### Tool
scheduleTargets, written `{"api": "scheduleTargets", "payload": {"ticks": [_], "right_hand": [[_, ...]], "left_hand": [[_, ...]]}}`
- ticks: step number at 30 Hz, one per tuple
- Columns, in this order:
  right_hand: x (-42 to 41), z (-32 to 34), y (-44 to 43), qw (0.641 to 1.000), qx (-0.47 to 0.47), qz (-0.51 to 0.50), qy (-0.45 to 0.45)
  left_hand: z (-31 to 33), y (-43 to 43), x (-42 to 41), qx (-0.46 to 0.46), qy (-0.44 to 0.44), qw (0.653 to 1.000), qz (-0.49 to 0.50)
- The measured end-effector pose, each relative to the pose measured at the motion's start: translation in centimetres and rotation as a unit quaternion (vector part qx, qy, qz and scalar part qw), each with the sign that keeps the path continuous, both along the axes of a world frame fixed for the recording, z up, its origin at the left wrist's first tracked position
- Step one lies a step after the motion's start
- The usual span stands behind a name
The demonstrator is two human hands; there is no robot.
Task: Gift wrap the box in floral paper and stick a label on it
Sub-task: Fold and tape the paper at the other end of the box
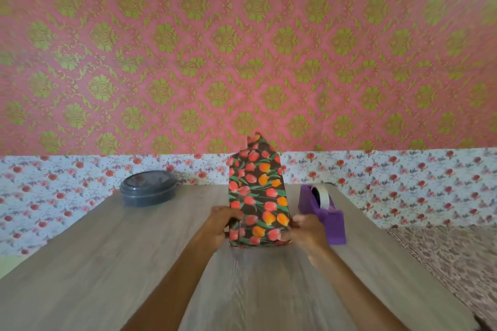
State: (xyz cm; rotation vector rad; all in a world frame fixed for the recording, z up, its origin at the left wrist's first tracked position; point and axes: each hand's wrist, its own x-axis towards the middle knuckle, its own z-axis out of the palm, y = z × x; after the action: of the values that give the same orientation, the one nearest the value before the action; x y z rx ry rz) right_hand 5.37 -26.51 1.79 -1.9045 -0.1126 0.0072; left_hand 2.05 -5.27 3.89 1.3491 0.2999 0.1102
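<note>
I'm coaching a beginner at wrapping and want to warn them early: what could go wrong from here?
1. The paper flap at the far end of the wrapped box sticks up loose, so it may crease or unfold.
2. The left hand and right hand both hold the near end. Releasing either grip to reach the tape dispenser could let the paper there slip.

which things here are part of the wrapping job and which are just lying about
For the job: floral-wrapped box, gripped by left hand and right hand; purple tape dispenser, likely.
Lying about: dark lidded container on the table.
</note>
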Motion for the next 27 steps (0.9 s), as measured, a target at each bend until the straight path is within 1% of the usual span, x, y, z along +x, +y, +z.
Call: {"api": "scheduleTargets", "payload": {"ticks": [3, 6, 9, 11, 13, 15, 18, 19, 21, 23, 24, 26, 27], "right_hand": [[0.6, 1.8, 0.7, 0.999, 0.044, 0.029, 0.001], [1.1, 4.7, 1.1, 0.993, 0.108, 0.036, -0.004], [1.7, 8.3, 1.5, 0.989, 0.127, 0.064, -0.034], [2.1, 10.0, 1.9, 0.989, 0.116, 0.072, -0.053], [2.7, 10.9, 2.3, 0.991, 0.097, 0.065, -0.063], [3.2, 10.8, 2.6, 0.992, 0.074, 0.064, -0.078], [3.3, 10.0, 3.0, 0.988, 0.032, 0.080, -0.130], [3.2, 9.7, 3.2, 0.985, 0.016, 0.077, -0.156], [2.8, 9.6, 3.2, 0.977, -0.015, 0.063, -0.204], [2.8, 9.5, 3.1, 0.966, -0.044, 0.057, -0.249], [2.9, 9.3, 3.0, 0.962, -0.053, 0.057, -0.262], [2.9, 8.9, 3.0, 0.959, -0.062, 0.055, -0.272], [2.9, 8.6, 2.9, 0.959, -0.064, 0.051, -0.271]], "left_hand": [[1.5, 1.0, 0.3, -0.022, -0.068, 0.997, 0.001], [2.6, 2.2, 0.1, -0.037, -0.105, 0.994, -0.016], [3.0, 3.2, -0.6, 0.026, -0.128, 0.988, -0.083], [3.4, 3.4, -1.2, 0.100, -0.127, 0.981, -0.108], [4.3, 3.5, -1.5, 0.142, -0.131, 0.975, -0.111], [5.7, 3.6, -2.0, 0.144, -0.147, 0.974, -0.098], [8.6, 3.6, -2.7, 0.132, -0.225, 0.964, -0.050], [9.6, 3.5, -3.0, 0.155, -0.256, 0.953, -0.038], [10.9, 3.4, -3.4, 0.254, -0.311, 0.916, -0.002], [11.7, 3.4, -3.6, 0.356, -0.354, 0.864, 0.044], [11.8, 3.3, -3.6, 0.398, -0.373, 0.837, 0.048], [11.6, 2.9, -3.7, 0.485, -0.385, 0.785, 0.035], [11.4, 2.6, -3.9, 0.520, -0.372, 0.769, 0.030]]}}
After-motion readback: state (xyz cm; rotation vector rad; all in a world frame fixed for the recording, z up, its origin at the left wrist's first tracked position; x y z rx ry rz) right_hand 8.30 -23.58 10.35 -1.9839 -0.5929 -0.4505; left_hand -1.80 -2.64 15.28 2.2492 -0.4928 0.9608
